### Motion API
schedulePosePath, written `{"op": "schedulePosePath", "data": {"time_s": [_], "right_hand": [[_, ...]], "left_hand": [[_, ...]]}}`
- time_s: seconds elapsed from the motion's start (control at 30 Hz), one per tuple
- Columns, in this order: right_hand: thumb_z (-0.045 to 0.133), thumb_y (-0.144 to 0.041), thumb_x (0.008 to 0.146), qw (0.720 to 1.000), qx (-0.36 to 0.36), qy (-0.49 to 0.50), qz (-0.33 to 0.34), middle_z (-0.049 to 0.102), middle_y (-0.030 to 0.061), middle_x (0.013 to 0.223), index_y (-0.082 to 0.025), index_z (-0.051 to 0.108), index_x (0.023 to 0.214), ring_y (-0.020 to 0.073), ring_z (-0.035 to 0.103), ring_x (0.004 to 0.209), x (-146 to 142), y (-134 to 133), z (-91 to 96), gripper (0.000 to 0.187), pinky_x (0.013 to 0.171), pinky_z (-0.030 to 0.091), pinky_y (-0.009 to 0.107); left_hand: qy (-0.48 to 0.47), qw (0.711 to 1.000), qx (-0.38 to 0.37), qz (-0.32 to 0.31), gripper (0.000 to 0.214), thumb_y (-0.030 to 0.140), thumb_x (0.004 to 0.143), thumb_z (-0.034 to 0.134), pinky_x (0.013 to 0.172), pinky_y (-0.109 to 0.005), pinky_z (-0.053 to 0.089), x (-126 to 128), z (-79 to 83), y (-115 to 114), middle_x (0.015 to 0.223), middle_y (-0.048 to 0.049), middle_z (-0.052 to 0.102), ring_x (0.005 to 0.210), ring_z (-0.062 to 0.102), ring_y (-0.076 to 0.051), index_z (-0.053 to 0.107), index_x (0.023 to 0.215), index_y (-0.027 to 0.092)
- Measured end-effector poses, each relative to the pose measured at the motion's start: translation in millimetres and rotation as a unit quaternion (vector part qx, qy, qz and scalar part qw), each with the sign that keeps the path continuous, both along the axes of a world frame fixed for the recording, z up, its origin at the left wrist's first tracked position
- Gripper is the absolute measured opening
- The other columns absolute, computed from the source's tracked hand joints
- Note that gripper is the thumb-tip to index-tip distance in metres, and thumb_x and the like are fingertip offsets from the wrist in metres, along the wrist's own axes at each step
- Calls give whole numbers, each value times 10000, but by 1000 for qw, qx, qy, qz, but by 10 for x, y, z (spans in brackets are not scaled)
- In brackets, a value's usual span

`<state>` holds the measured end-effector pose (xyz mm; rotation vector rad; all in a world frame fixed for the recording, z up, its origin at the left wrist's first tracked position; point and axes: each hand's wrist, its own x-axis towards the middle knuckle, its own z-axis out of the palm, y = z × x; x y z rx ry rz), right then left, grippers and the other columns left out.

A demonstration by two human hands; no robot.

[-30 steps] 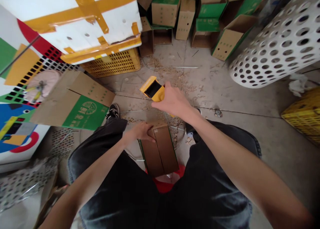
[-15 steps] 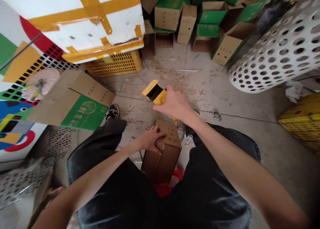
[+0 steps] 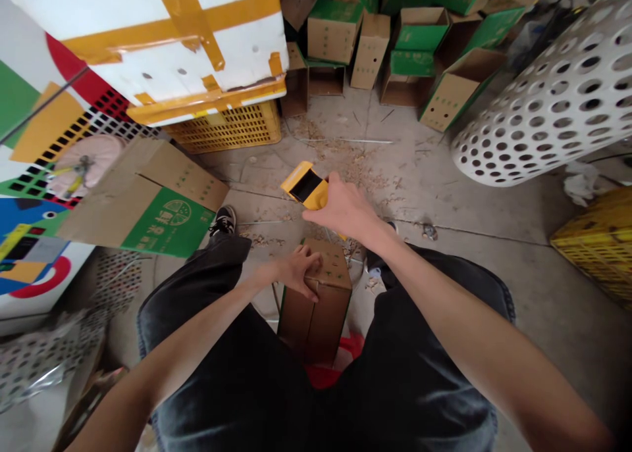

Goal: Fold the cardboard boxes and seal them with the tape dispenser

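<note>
Here, carton (image 3: 323, 314) under left hand (image 3: 297, 269), yellow tool (image 3: 318, 195) in right hand (image 3: 348, 207)

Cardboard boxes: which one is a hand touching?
The box between the legs: the left hand rests on its upper edge. No hand touches the green-panelled carton by the left shoe or the boxes beyond.

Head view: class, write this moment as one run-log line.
right hand: holding yellow tool | left hand: touching cardboard box | box: between legs
</note>
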<state>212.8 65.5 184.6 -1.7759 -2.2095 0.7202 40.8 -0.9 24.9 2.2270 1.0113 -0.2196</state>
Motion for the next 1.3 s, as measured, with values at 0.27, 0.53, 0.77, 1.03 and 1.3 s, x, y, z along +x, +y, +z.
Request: {"op": "schedulePosePath", "data": {"time_s": [0.27,0.53,0.77,1.03,1.3], "right_hand": [[718,-482,703,1000,-4,9,-3,688,168,962,-131,547,1168,349,668,947,18,-6,14,607,743,513,428],[719,-434,711,1000,2,19,-1,692,160,979,-125,554,1157,321,670,920,35,-22,9,568,752,509,414],[731,-445,708,1000,-16,23,-2,685,162,998,-123,555,1182,333,665,969,30,-31,30,599,781,515,424],[731,-434,723,1000,-20,23,-3,692,164,1012,-135,560,1181,336,668,983,56,-42,47,573,777,515,417],[730,-425,713,1000,-14,23,0,700,169,1031,-125,550,1175,332,665,986,73,-71,79,580,776,500,401]], "left_hand": [[20,990,70,119,372,450,1007,396,943,-425,492,173,-102,-52,1019,-157,656,1010,641,-290,563,1090,128],[53,992,75,90,290,128,856,456,926,-368,510,124,-149,18,992,-153,716,992,683,-270,621,1094,116],[81,988,55,121,366,162,861,482,959,-398,514,97,-329,117,1069,-165,729,1054,681,-279,643,1185,105],[46,991,-10,125,377,51,801,497,933,-321,533,16,-435,194,1097,-131,749,1040,699,-231,684,1122,118],[-58,951,-71,296,216,146,890,554,815,-295,531,-115,-685,171,981,-93,767,900,692,-193,726,1021,134]]}}
